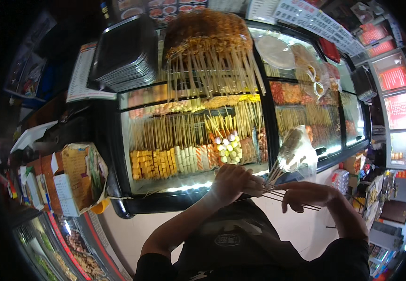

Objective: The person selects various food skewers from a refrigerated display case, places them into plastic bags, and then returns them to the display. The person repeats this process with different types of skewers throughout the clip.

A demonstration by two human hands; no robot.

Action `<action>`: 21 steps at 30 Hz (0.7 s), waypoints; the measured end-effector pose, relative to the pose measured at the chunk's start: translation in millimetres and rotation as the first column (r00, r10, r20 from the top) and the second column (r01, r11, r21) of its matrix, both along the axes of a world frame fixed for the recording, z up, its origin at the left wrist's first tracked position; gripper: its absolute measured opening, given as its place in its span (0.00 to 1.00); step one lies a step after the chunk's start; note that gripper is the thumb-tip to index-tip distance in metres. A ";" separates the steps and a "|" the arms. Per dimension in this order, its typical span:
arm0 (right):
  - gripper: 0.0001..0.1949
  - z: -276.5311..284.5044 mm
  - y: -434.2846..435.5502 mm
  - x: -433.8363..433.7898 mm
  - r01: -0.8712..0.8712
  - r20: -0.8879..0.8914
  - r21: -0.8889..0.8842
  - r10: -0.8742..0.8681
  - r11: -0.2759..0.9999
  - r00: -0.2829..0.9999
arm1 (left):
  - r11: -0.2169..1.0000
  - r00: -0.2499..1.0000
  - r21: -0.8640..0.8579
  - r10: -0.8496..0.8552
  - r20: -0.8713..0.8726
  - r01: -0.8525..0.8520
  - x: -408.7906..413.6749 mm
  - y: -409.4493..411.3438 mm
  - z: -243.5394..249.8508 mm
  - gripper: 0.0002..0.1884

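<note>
My left hand (229, 184) is closed around pale skewered food (255, 188), just in front of the lit display case. Thin wooden sticks (294, 199) run from it towards the right. Over those sticks reaches my right hand (306, 194), one finger stretched to the left and the others bent; whether it grips them cannot be told. Between and above the hands is a clear plastic bag (296, 151), blurred by glare, with a bundle of sticks (275, 172) coming out of its lower left.
The glass display case (197, 188) holds rows of skewers. On its top lie many browned skewers (210, 49), stacked metal trays (127, 52), a white plate (275, 52) and a bagged item (306, 65). A carton (80, 175) stands left; a second food case (73, 242) is lower left.
</note>
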State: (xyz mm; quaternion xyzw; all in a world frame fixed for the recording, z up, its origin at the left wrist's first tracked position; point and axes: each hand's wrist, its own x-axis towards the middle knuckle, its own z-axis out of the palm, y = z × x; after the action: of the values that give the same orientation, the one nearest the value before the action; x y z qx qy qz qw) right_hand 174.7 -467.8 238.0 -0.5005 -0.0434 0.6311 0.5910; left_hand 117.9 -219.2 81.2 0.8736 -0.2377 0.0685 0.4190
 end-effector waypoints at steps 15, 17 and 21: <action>0.25 -7.6 37.3 44.7 0.433 0.305 0.145 -0.456 0.890 0.836 | 0.449 0.039 -0.877 -0.892 -0.449 0.171 48.7 -23.5 20.1 0.26; 0.20 -9.7 40.0 57.9 0.475 0.198 0.069 -0.479 0.877 0.855 | 0.352 -0.015 -0.934 -0.935 -0.354 0.058 48.3 -29.0 13.8 0.28; 0.16 -23.1 39.5 65.3 0.508 0.099 -0.080 -0.500 0.858 0.860 | 0.249 -0.070 -0.948 -0.968 -0.240 -0.198 37.2 -26.5 10.3 0.29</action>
State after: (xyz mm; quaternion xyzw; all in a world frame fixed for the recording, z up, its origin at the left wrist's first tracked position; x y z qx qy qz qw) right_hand 240.0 -428.3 214.8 -0.5475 0.0996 0.4366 0.7069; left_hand 155.1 -245.7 91.5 0.1818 -0.1673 -0.5581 0.7921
